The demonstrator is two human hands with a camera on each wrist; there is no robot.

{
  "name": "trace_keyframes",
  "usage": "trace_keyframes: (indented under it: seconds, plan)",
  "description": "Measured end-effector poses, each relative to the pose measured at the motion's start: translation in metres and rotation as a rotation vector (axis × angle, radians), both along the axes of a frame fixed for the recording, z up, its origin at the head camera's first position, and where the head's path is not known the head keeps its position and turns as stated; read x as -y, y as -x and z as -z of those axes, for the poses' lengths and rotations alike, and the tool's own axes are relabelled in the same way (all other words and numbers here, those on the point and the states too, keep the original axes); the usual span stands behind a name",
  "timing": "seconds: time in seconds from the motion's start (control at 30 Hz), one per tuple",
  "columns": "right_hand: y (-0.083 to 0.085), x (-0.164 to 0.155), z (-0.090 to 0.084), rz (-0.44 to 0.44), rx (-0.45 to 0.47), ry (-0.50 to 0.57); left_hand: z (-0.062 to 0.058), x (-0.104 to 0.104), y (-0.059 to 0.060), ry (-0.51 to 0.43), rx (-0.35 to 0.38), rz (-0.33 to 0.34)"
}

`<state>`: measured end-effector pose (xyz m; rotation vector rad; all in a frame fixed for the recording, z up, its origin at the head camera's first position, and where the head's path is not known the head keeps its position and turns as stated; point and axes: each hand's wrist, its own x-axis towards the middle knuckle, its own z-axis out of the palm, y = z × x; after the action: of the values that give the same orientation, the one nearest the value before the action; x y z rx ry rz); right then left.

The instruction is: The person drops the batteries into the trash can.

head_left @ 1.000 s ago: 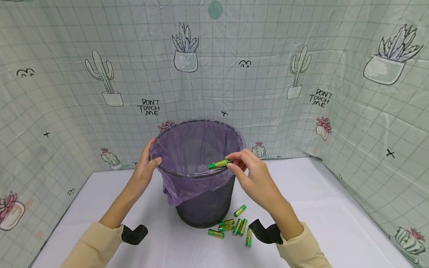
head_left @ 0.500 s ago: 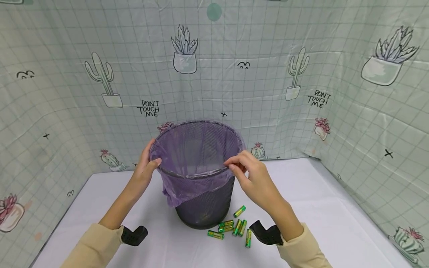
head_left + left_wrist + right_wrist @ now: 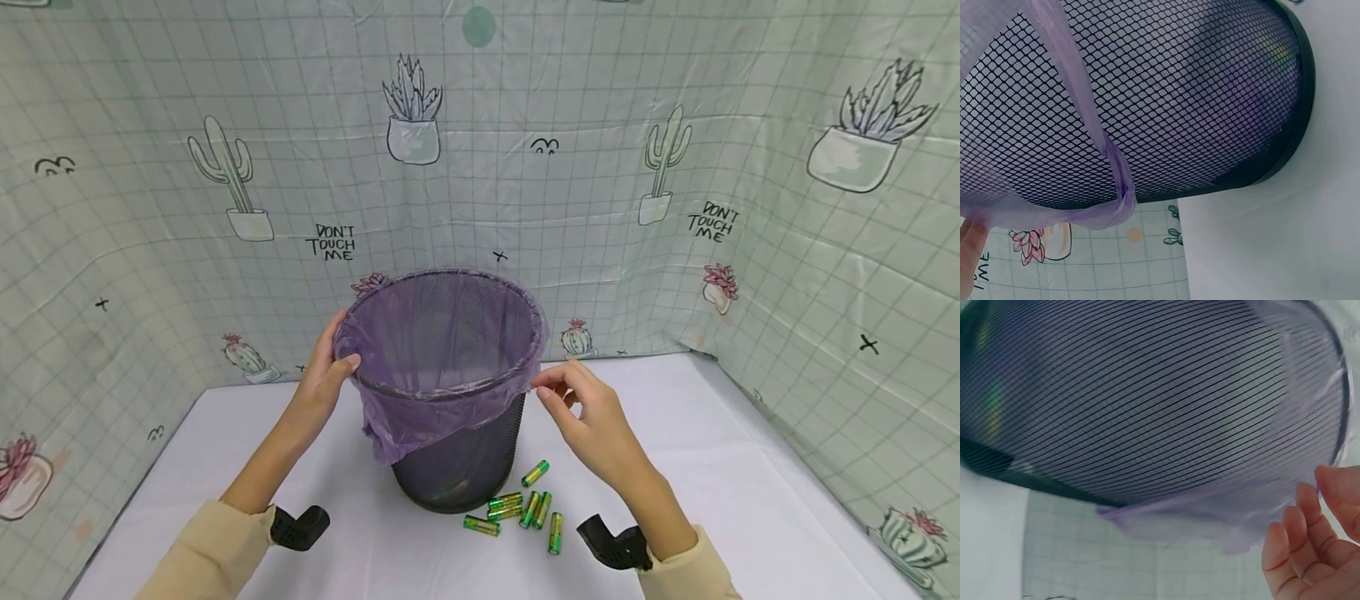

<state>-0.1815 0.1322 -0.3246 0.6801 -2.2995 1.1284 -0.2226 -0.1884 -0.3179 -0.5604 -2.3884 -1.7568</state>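
A black mesh wastebasket (image 3: 480,454) stands upright, lined with a purple bin bag (image 3: 397,425) folded over its rim. My left hand (image 3: 326,371) grips the rim on the left, thumb on the near side; only some fingers (image 3: 969,250) show in the left wrist view. Just outside the right rim is my right hand (image 3: 588,417), fingers loosely bent and nothing seen in them. In the right wrist view its fingertips (image 3: 1304,494) are right by the bag's edge. Several green-and-gold batteries (image 3: 505,507) lie on the table near the basket's base.
A white cloth covers the table (image 3: 750,483). Behind and at both sides hangs a gridded curtain (image 3: 480,200) printed with cacti. Blurred green-yellow patches (image 3: 994,406) show through the mesh in the right wrist view. Each wrist wears a black mount (image 3: 300,527).
The battery in my right hand has gone out of sight inside the basket. That hand has then moved right and down, outside the rim. My left hand stays at the rim.
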Motion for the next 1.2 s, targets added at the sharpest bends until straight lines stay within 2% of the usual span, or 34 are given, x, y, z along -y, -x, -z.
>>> trace_keyframes:
  seconds: [0.2, 0.43, 0.57, 0.93, 1.2]
  plan:
    - [-0.002, -0.011, 0.020, 0.029, 0.091, -0.041, 0.000, 0.000, 0.000, 0.009, 0.001, -0.004]
    - [-0.005, -0.020, 0.041, 0.066, 0.303, -0.092, 0.000, 0.000, 0.001, 0.010, -0.002, -0.005]
    - [-0.006, -0.025, 0.052, 0.092, 0.393, -0.102, -0.001, 0.000, 0.000, 0.010, -0.004, -0.004]
    - [-0.004, -0.033, 0.080, 0.141, 0.527, -0.102, 0.000, 0.000, 0.000, 0.010, -0.011, -0.003]
    - [0.003, -0.037, 0.096, 0.122, 0.580, -0.104, 0.000, 0.000, 0.000, 0.006, -0.006, 0.000]
